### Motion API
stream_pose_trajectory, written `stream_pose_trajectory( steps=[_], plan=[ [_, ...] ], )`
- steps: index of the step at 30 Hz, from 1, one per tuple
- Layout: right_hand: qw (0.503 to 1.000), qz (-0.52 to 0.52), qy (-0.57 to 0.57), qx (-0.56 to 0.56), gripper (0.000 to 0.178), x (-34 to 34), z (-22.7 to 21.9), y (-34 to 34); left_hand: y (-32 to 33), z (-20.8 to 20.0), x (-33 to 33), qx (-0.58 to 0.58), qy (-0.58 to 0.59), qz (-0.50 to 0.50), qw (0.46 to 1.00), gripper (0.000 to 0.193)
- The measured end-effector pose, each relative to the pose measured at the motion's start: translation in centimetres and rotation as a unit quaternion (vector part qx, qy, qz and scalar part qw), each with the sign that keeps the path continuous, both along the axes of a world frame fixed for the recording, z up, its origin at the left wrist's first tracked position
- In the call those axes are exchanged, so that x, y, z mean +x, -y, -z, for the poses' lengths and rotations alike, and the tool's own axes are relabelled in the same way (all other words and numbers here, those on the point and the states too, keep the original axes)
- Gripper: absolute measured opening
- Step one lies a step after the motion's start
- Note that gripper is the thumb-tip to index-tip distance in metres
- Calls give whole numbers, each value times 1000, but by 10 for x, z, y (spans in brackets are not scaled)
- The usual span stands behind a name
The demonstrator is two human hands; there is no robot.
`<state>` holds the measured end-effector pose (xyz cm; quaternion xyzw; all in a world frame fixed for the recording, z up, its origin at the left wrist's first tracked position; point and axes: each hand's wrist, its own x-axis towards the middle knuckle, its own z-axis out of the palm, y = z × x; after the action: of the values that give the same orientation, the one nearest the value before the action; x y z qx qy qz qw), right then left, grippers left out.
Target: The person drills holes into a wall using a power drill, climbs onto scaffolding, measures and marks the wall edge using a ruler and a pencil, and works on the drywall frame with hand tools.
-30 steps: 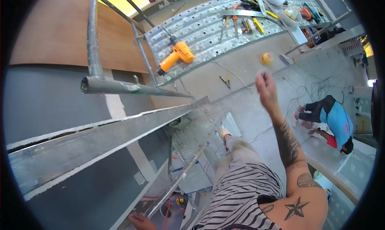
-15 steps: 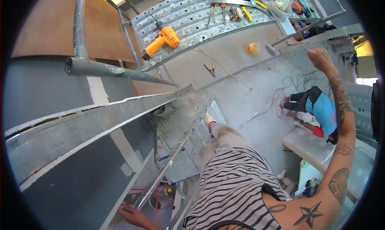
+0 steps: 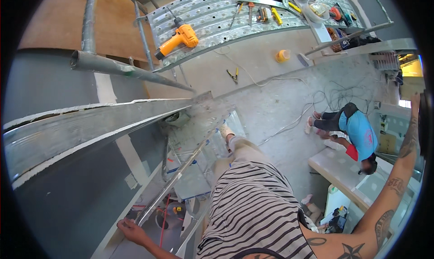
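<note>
My left hand [image 3: 132, 232] is low at the left, its fingers curled against the pale edge [image 3: 110, 234] of the grey wall. What they grip, if anything, is hidden. Close beside that hand is the lower end of a long silvery metal bar [image 3: 174, 182] that slants up toward my foot. My right arm stretches far out to the right. At the picture's dark rim, my right hand [image 3: 415, 100] shows only narrowly, and its fingers cannot be made out.
A metal scaffold platform [image 3: 217, 28] holds an orange drill [image 3: 178, 40] and several hand tools. Pliers [image 3: 233, 75], a yellow tub [image 3: 283, 56] and loose cables [image 3: 289, 134] lie below. A bent-over person in blue [image 3: 359, 130] is beside a pale board [image 3: 334, 166].
My right hand has swung outward to the right rim from a raised fist. My left hand has shifted left onto the wall's edge. The person in blue shows more fully.
</note>
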<state>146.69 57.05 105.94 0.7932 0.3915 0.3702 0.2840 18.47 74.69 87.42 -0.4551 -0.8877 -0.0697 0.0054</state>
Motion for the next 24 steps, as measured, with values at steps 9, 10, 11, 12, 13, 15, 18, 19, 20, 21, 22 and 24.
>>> stream_pose_trajectory(
  steps=[9, 10, 11, 12, 13, 15, 18, 19, 20, 21, 22, 24],
  plan=[
    [863, -6, -502, -50, 27, -243, 298, -160, -8, -3, 6, 48, 34, 31, 998, 20],
    [900, 0, -431, -58, 37, -274, 311, -176, -8, -3, 5, 55, 32, 28, 998, 20],
    [932, 7, -357, -64, 47, -304, 321, -192, -8, -2, 5, 45, 28, 23, 998, 19],
    [925, 23, -377, -40, 53, -343, 330, -223, -6, -4, 5, 35, 20, 16, 999, 19],
    [919, 42, -393, -15, 59, -369, 336, -243, -6, -4, 6, 42, 20, 14, 999, 19],
    [861, -117, -493, 42, 62, -400, 381, -291, -11, 2, 10, 48, 15, 10, 999, 18],
    [784, -279, -554, -10, 34, -524, 406, -388, -8, -2, 11, 58, 15, 27, 998, 17],
    [751, -292, -591, -40, 32, -565, 396, -419, -11, -8, 21, 66, 14, 25, 997, 17],
    [745, -324, -582, -45, 31, -591, 407, -450, -18, -13, 37, 50, -22, 36, 998, 16],
    [730, -330, -598, 9, 33, -630, 410, -486, -20, -17, 45, 35, -66, 40, 996, 15],
    [710, -338, -614, 62, 35, -663, 414, -517, -17, -18, 43, 45, -71, 31, 996, 15],
    [727, -282, -613, 127, 39, -687, 446, -579, -17, -10, 37, 109, -25, 50, 992, 13]
  ],
)
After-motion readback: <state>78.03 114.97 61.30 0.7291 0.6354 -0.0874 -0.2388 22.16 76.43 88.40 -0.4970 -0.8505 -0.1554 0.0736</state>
